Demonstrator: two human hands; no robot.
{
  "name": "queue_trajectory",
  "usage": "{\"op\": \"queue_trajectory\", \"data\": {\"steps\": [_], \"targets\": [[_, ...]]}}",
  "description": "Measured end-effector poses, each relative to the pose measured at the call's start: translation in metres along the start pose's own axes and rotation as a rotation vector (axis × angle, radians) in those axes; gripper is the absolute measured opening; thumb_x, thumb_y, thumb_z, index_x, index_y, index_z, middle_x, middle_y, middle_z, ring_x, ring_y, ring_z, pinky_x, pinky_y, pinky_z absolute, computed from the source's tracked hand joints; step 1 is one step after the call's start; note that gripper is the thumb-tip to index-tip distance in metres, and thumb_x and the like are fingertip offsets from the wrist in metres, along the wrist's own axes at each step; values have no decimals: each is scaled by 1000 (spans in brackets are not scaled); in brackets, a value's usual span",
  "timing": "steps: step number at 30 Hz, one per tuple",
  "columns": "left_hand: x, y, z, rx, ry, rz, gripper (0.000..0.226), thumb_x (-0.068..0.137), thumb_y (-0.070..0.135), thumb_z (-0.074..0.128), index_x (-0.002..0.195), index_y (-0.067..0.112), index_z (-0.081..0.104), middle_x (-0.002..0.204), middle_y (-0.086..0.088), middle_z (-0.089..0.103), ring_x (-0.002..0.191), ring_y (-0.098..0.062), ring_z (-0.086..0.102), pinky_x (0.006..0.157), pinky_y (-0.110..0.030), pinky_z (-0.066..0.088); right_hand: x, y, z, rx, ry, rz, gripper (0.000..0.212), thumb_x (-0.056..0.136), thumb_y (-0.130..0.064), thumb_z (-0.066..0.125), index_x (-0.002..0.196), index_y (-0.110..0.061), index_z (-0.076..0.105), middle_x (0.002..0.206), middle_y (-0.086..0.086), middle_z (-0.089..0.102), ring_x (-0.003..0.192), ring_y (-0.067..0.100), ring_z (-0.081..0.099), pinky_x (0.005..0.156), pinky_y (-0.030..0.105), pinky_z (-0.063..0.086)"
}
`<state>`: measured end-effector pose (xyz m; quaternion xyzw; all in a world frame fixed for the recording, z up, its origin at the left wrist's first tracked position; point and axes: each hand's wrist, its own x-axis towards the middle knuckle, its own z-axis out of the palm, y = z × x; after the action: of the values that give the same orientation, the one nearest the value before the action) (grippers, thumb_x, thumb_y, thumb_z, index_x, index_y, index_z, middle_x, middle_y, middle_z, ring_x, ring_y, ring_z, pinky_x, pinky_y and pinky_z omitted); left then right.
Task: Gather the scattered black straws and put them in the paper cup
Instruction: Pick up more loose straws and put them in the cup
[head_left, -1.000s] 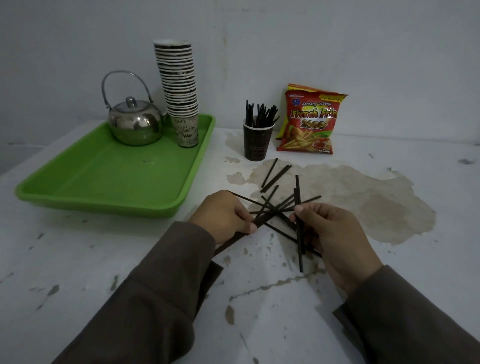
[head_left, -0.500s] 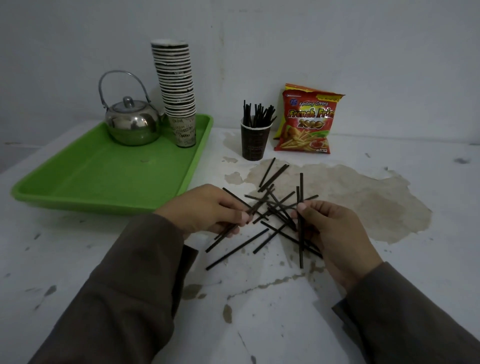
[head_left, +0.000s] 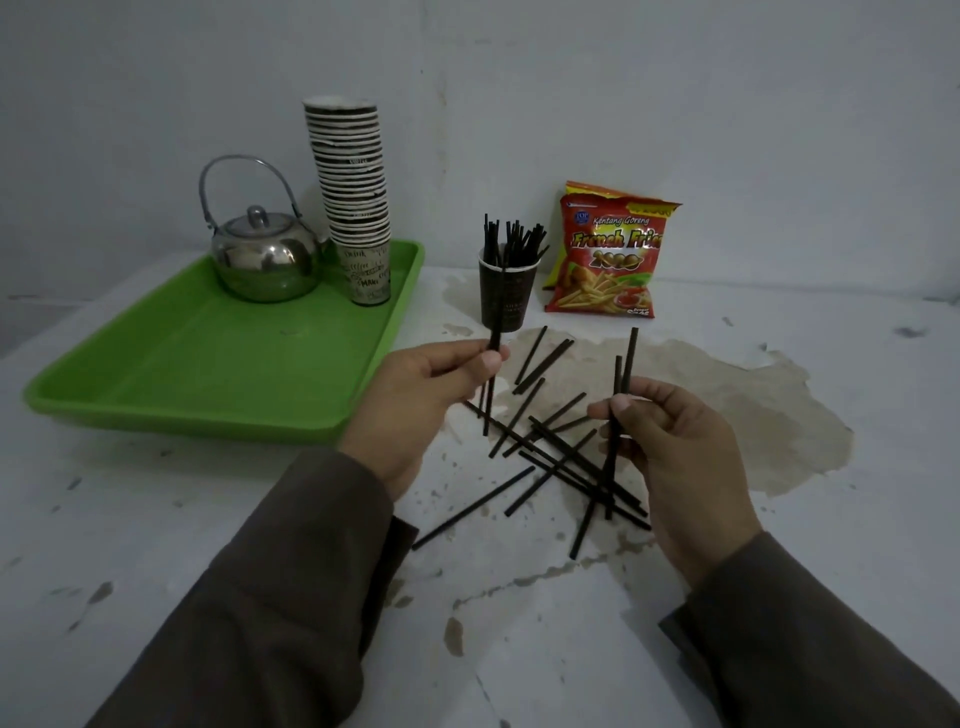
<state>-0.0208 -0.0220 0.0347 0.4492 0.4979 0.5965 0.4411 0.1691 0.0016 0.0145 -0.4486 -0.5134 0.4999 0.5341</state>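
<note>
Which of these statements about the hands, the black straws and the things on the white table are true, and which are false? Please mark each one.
1. The left hand pinches thin black straws upright. True.
2. The right hand is empty. False: it also holds black straws, roughly upright.
3. The dark brown paper cup already has straws in it. True.
4. All the loose straws are off the white table. False: many lie crossed between the hands.
5. The shiny metal teapot stands on the green plastic tray. True.
6. The red snack bag lies in the tray. False: it stands on the table, right of the cup.
</note>
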Motion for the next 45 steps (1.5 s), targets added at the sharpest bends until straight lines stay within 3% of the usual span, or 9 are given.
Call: {"op": "queue_trajectory", "data": {"steps": [5,9,13,19,22,26,33,38,45], "targets": [[1,-6,12,45,110,98,16,80,11,66,86,24,71,72,19,72,67,10,60,64,-5,46,4,-3,4,-99,-25,-57,15,87,-14,57,91,-26,66,76,-13,74,71,-6,65,68,21,43],[19,3,11,105,155,141,16,82,7,64,89,19,72,70,5,68,63,-5,58,63,-11,52,29,-17,10,-72,-65,14,13,87,-9,56,83,-16,66,74,0,75,63,8,63,60,24,52],[55,24,10,221,151,239,21,82,7,65,102,7,68,74,-2,68,61,-2,61,61,-11,52,67,-43,22,-66,-48,-72,10,84,-5,59,76,-7,64,72,10,67,60,15,62,64,27,57],[127,67,5,404,181,420,13,79,16,69,90,21,73,69,6,70,64,-4,66,71,-19,56,134,-82,50,-202,22,-240,6,85,-8,60,82,-6,65,75,8,67,68,18,64,67,28,55],[156,73,1,460,194,437,13,78,17,70,90,18,74,70,4,70,62,2,63,69,-12,51,161,-89,66,-334,39,-322,5,84,-13,62,83,-10,67,73,2,66,68,14,61,67,28,52],[179,65,3,586,183,402,14,77,17,70,90,15,74,80,-2,73,70,0,64,63,0,45,189,-81,84,-494,29,-358,15,84,-19,62,94,-10,68,88,3,68,81,14,61,75,27,49],[200,41,0,809,118,267,17,77,18,71,92,10,73,93,-8,74,85,-16,66,72,-17,44,213,-53,97,-745,-78,-280,10,82,-23,64,86,-14,67,92,6,70,89,23,63,85,46,51],[202,34,-3,923,31,146,20,73,16,73,92,8,73,93,-12,73,87,-22,65,71,-23,43,216,-49,100,-815,-232,-226,8,83,-21,64,88,-15,65,96,6,68,91,20,63,83,39,54],[200,48,-9,1043,-45,88,37,71,11,75,108,7,67,108,-12,70,102,-22,62,80,-16,37,208,-72,87,-783,-268,-262,36,83,-22,63,118,-15,59,111,5,64,98,16,58,88,32,49]]}}
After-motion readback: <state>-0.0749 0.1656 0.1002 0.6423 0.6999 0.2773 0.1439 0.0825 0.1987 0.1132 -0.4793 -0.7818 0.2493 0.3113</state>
